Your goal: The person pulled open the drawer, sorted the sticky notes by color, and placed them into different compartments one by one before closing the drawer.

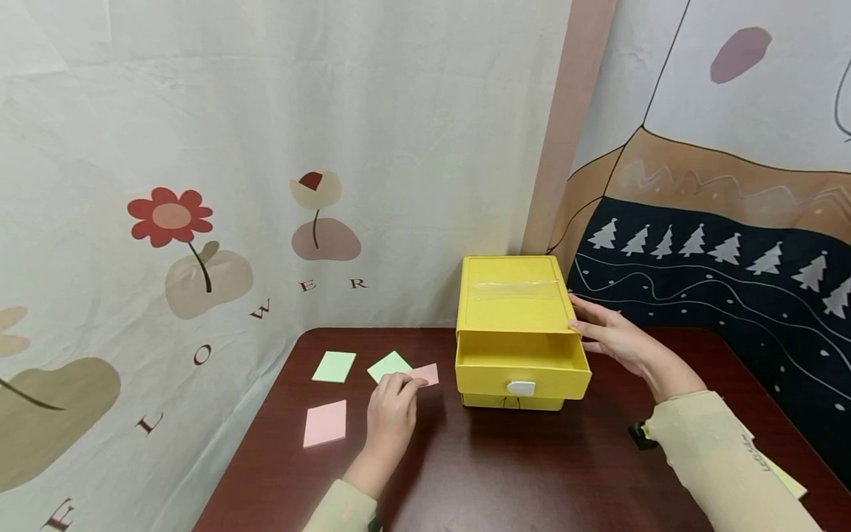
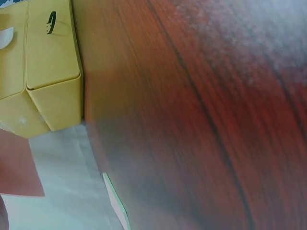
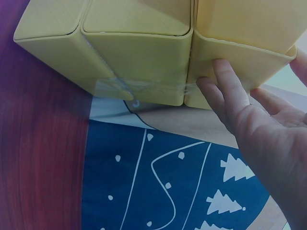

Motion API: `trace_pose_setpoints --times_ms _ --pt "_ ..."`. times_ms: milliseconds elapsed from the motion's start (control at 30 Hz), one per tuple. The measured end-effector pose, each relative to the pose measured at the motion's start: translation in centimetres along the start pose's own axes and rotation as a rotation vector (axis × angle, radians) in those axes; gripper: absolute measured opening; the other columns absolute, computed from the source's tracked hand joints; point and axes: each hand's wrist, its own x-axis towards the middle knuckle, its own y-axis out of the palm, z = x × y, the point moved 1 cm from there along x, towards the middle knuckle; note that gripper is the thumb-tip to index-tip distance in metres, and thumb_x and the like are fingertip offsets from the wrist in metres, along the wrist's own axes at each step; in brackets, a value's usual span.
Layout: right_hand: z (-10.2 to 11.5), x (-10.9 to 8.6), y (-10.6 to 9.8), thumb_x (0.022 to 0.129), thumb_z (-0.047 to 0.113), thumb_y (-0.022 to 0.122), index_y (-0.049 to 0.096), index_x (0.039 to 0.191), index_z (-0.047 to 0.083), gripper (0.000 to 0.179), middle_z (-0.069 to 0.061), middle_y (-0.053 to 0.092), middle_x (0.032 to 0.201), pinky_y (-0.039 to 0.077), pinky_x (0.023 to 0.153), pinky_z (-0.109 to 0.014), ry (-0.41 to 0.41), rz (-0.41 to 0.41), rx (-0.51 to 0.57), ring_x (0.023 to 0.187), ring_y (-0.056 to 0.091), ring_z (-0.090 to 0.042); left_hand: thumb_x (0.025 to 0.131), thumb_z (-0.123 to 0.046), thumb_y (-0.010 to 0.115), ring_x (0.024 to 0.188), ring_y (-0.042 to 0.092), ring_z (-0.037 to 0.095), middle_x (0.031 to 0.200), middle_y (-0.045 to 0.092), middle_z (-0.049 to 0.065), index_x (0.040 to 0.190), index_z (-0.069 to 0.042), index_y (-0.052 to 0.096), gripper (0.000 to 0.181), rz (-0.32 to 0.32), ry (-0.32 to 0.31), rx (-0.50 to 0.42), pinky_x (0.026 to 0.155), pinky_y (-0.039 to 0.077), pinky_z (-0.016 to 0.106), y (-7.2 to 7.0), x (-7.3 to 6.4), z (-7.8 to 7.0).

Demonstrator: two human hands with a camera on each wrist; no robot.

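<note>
In the head view a small yellow drawer cabinet (image 1: 512, 295) stands at the back of the dark red-brown table (image 1: 505, 473). Its upper drawer (image 1: 482, 380), with a white pull, is slid out and nothing shows inside. My left hand (image 1: 391, 414) pinches a pink sticky note (image 1: 427, 374), left of the cabinet; in the left wrist view the pink note (image 2: 19, 167) shows at the left edge, beside only a sliver of the hand. Against the cabinet's right side rests my right hand (image 1: 614, 340), its fingers (image 3: 230, 88) fairly straight on the yellow wall in the right wrist view.
On the left part of the table lie a green note pad (image 1: 335, 366), a second green one (image 1: 388, 364) partly behind the left hand, and a pink pad (image 1: 326, 424). Yellow paper (image 1: 787, 476) shows beside the right sleeve. A printed curtain (image 1: 399, 148) hangs behind the table.
</note>
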Motion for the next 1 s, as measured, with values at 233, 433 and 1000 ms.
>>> trace_pose_setpoints --times_ms 233,433,1000 --pt "0.1 0.0 0.0 0.094 0.040 0.055 0.006 0.154 0.016 0.081 -0.015 0.005 0.159 0.039 0.103 -0.050 0.002 0.000 0.004 0.138 0.028 -0.040 0.075 0.006 0.060 0.073 0.054 0.021 0.076 0.055 0.000 0.084 -0.017 0.073 0.028 -0.071 0.025 -0.013 0.056 0.043 0.031 -0.3 0.5 0.2" --pt "0.1 -0.1 0.0 0.094 0.039 0.055 0.006 0.154 0.015 0.081 -0.015 0.005 0.159 0.040 0.103 -0.050 -0.003 0.001 0.000 0.138 0.029 -0.040 0.076 0.004 0.059 0.073 0.054 0.020 0.077 0.057 0.000 0.085 -0.018 0.075 0.028 -0.109 0.038 -0.017 0.057 0.043 0.032 -0.8 1.2 0.2" --pt "-0.1 0.1 -0.1 0.094 0.038 0.055 0.008 0.154 0.015 0.079 -0.015 0.007 0.159 0.042 0.101 -0.048 -0.007 -0.004 0.008 0.137 0.030 -0.040 0.079 0.006 0.053 0.075 0.055 0.023 0.080 0.061 0.002 0.088 -0.018 0.077 0.035 -0.237 0.114 -0.071 0.055 0.041 0.032 -2.4 4.3 -1.1"
